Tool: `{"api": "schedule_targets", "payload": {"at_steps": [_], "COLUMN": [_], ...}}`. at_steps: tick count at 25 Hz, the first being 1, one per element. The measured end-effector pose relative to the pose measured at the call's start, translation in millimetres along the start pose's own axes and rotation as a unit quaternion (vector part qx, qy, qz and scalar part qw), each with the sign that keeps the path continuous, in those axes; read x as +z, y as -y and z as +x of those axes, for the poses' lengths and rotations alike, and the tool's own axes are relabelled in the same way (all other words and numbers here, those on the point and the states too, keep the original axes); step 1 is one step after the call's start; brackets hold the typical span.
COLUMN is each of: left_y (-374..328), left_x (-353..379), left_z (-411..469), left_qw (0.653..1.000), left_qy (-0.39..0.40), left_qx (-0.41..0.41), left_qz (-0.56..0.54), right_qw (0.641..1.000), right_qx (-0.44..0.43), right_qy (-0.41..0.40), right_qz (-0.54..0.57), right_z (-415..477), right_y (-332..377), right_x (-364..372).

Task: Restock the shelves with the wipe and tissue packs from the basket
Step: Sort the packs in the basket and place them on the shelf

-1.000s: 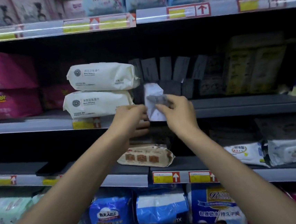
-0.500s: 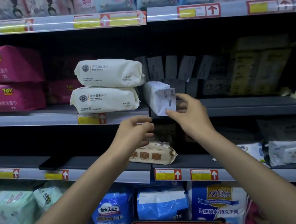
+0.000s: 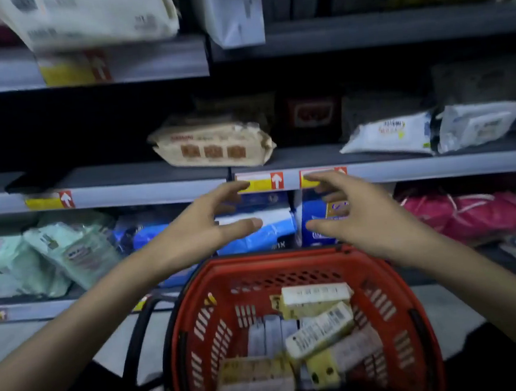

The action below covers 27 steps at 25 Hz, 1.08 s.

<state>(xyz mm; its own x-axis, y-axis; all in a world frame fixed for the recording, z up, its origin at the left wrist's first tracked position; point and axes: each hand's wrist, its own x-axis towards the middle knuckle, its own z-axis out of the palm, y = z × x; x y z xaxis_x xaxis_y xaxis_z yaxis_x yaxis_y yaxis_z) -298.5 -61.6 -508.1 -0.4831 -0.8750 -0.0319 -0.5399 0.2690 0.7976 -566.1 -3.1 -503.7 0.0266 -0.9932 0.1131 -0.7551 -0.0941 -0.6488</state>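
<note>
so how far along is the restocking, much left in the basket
Done: a small white pack stands on the upper grey shelf beside the cream wipe packs. In hand: nothing; the left hand and right hand hover open and empty above the red plastic basket. Left: several cream, yellow and grey packs lie in it, so plenty remains.

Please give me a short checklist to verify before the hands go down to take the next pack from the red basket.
1. Left hand free: ok, open and holding nothing.
2. Right hand free: ok, open and holding nothing.
3. Packs left in the red basket: ok, several lie inside.
4. A pack reachable on top: ok, the white barcode pack lies uppermost.
5. White pack on the upper shelf seated: cannot tell, its corner hangs over the edge.
6. Which shelf suits the next pack: cannot tell, labels blurred.
</note>
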Motion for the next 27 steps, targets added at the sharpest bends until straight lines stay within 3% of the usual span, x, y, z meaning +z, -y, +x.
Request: {"api": "schedule_targets", "payload": {"at_steps": [6,12,20,24,27], "left_y": [84.2,187.1,266.3,281.9,288.4], "left_x": [75.9,153.3,218.6,242.5,256.1], "left_z": [-3.9,3.5,41.8,55.6,63.3], "left_qw": [0.984,0.934,0.900,0.887,0.872], "left_qy": [0.135,0.226,0.196,0.171,0.200], "left_qx": [-0.112,-0.265,-0.380,-0.422,-0.440], "left_qz": [0.033,0.080,0.087,0.076,0.077], "right_qw": [0.968,0.888,0.829,0.830,0.830], "right_qx": [0.023,0.049,-0.087,-0.089,-0.092], "right_qy": [0.225,0.409,0.409,0.402,0.402], "right_qz": [-0.113,-0.202,-0.372,-0.376,-0.376], "right_z": [-20.4,-35.5,-55.9,-62.4,-61.7], "right_y": [-85.1,-122.1,-144.8,-150.8,-152.1], "right_x": [82.3,147.6,184.2,189.9,189.2]}}
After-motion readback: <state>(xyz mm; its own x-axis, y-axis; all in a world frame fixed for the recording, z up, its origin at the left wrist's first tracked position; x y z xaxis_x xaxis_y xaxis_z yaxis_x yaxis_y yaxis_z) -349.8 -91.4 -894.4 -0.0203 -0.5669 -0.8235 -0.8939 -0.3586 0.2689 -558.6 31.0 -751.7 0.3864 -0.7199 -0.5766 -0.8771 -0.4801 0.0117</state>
